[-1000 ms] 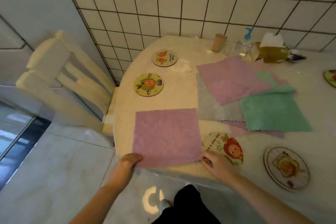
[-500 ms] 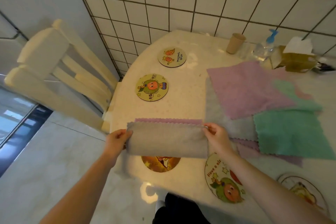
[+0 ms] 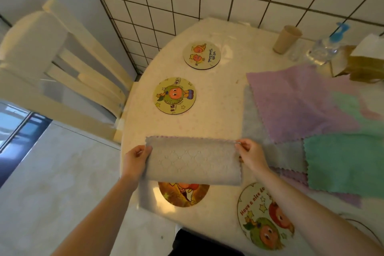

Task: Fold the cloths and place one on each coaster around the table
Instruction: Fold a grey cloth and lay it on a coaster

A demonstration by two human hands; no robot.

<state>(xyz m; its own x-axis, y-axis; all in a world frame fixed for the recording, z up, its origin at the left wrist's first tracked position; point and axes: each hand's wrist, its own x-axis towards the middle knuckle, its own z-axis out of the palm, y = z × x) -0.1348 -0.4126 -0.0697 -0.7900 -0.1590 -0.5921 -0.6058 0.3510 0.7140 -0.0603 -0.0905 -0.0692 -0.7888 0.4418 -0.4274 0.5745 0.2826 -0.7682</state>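
The left hand (image 3: 136,159) pinches one end of the folded cloth (image 3: 193,161) and the right hand (image 3: 250,155) pinches the other, holding it doubled over just above the table (image 3: 220,122) near its front edge. Beneath it sits the orange coaster (image 3: 184,194), partly covered; another coaster (image 3: 265,217) lies beside the right forearm. The scalloped edges look nearly matched, but a pink strip shows at the far edge, so letting go unevenly could skew the fold. The cloth pile (image 3: 311,114) waits further right.
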